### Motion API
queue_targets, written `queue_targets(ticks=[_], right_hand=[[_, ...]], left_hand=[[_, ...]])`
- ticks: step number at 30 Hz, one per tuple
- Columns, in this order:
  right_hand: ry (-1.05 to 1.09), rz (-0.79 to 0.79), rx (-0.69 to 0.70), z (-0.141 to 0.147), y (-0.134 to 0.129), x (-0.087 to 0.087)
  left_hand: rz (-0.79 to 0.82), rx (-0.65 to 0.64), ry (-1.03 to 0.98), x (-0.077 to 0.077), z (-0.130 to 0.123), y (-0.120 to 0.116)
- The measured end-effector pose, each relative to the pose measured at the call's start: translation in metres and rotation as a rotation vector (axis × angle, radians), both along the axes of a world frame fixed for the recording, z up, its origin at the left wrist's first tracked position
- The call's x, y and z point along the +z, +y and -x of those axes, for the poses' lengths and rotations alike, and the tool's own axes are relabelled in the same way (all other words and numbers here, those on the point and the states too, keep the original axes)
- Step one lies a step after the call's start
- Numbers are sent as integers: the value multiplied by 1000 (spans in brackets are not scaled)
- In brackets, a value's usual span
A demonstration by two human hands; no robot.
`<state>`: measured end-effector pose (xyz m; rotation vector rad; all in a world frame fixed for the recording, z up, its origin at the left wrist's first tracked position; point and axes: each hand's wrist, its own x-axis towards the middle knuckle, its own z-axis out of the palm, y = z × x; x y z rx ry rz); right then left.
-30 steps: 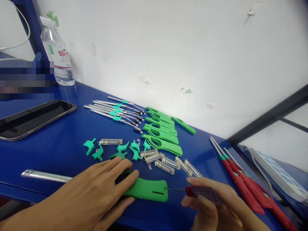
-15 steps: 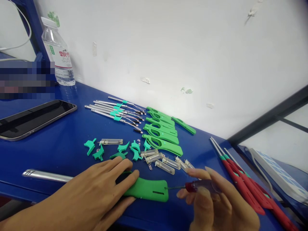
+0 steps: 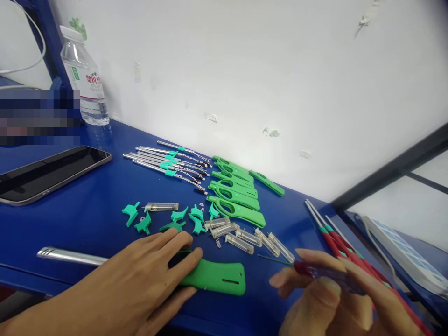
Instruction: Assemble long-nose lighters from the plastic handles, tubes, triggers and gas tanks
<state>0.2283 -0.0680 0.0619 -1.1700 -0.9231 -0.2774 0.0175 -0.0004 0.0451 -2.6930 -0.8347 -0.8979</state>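
Observation:
My left hand [image 3: 161,273] presses a green lighter [image 3: 219,276] against the blue table, fingers over its trigger area. Its silver metal tube [image 3: 72,255] sticks out to the left from under my wrist. In my right hand [image 3: 325,298] is a small screwdriver [image 3: 325,275] with a clear red handle; the thin shaft points left, apart from the lighter's end. Beyond my hands lie several teal triggers [image 3: 131,213] and several clear fuel tanks [image 3: 243,237]. Farther back are several green handle shells [image 3: 238,212] and several silver tubes with wires [image 3: 157,168].
Several red lighters [image 3: 345,247] lie on the right of the table. A phone [image 3: 52,172] rests at the left, with a water bottle [image 3: 86,79] behind it by the white wall. A power strip [image 3: 409,252] sits beyond the right edge.
My right hand has drawn the screwdriver back to the right, away from the hole at the lighter's end. The left hand and lighter have stayed almost still.

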Motion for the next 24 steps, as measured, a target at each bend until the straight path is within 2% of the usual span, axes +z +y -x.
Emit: queue_targets(ticks=[6, 11, 17, 21, 24], right_hand=[[-22, -15, 194, -35, -4, -8], [-84, -15, -23, -48, 3, -17], [-153, 269, -77, -88, -9, -23], [-31, 517, -194, -111, -17, -26], [-73, 552, -177, -111, -12, -31]], left_hand=[[1, 7, -12, -2, -1, -1], [14, -1, -34, -4, -2, -1], [-13, 1, 16, -4, 1, 1], [-42, -37, 60, -2, 4, 4], [-51, -36, 84, -7, 8, 5]])
